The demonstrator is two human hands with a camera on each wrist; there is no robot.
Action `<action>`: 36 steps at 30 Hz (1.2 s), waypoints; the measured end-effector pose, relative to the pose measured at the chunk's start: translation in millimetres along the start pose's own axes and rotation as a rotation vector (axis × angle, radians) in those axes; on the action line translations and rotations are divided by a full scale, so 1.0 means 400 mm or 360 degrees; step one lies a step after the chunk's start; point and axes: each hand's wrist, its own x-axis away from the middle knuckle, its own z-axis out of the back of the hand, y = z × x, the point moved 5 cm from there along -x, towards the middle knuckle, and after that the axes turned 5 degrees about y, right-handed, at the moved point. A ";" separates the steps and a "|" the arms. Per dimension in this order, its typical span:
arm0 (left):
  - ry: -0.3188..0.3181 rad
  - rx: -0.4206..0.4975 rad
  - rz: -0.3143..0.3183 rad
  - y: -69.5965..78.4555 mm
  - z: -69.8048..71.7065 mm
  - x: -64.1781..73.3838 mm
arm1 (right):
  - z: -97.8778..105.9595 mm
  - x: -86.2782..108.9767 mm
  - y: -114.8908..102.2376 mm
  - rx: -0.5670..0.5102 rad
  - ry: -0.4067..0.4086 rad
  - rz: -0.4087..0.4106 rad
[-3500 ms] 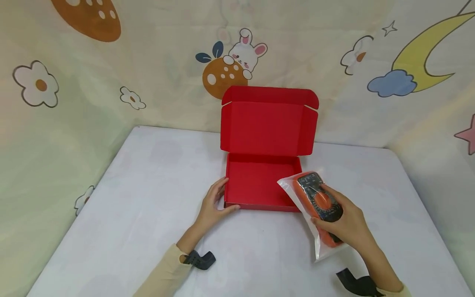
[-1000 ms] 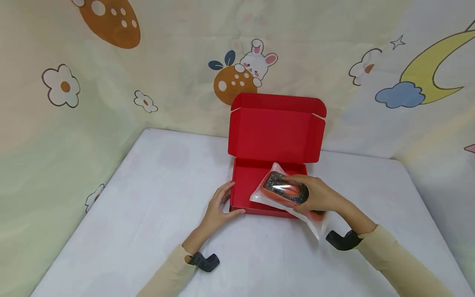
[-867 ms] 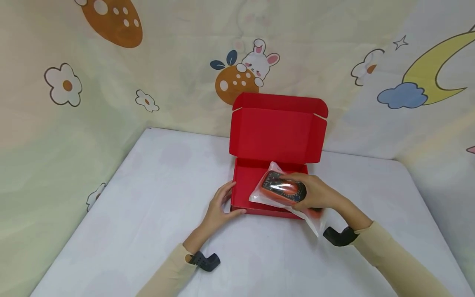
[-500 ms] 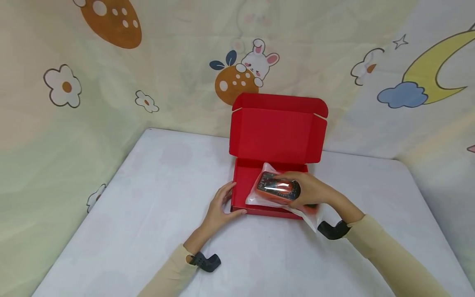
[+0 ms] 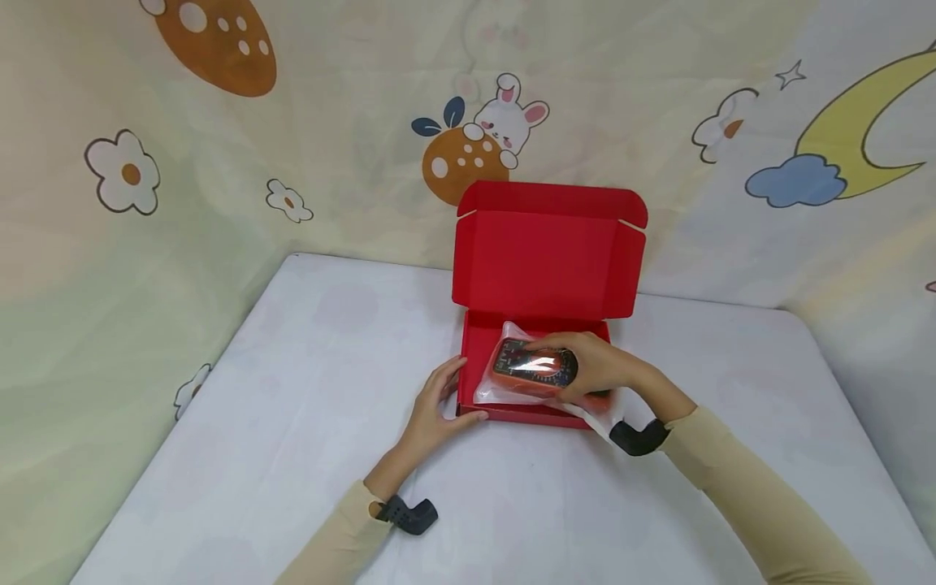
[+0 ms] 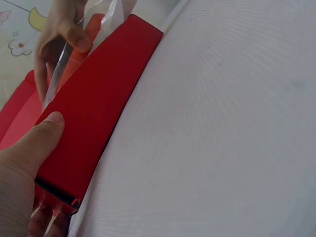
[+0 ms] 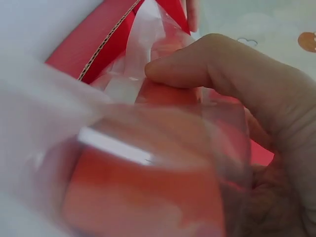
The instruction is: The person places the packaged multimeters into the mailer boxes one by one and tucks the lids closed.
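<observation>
Your right hand [image 5: 595, 366] grasps the meter [image 5: 522, 363] through its clear bag [image 5: 491, 395], thumb along the near side and a finger across the far edge of the dark face. The dial shows just left of that grip, between finger and thumb. The meter lies slantwise within the walls of the red box [image 5: 522, 415]; you can't tell whether it touches the floor of it. Left of the grip, the bag spreads past the meter's end; toward you, its loose tail runs out over the front rim.

Your left hand [image 5: 427, 414] grips the box at its near left corner, left of the right-hand grip, thumb pressed flat on the front wall and fingers round the side. Beyond both grips, the lid [image 5: 541, 264] stands raised before the printed backdrop [image 5: 351, 146]. Below both, the white table [image 5: 366, 349] reaches out to either side. Black mounts [image 5: 639, 439] sit at your wrists, beside the beige sleeves [image 5: 753, 496].
</observation>
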 end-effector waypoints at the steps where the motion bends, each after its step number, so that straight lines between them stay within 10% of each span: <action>1: -0.0004 -0.0011 0.0000 0.001 0.000 -0.001 | 0.000 -0.002 0.000 -0.0004 -0.0014 -0.0005; 36: 0.0042 -0.0066 0.0056 0.004 -0.008 -0.004 | -0.038 -0.099 0.022 0.0018 -0.0245 0.0034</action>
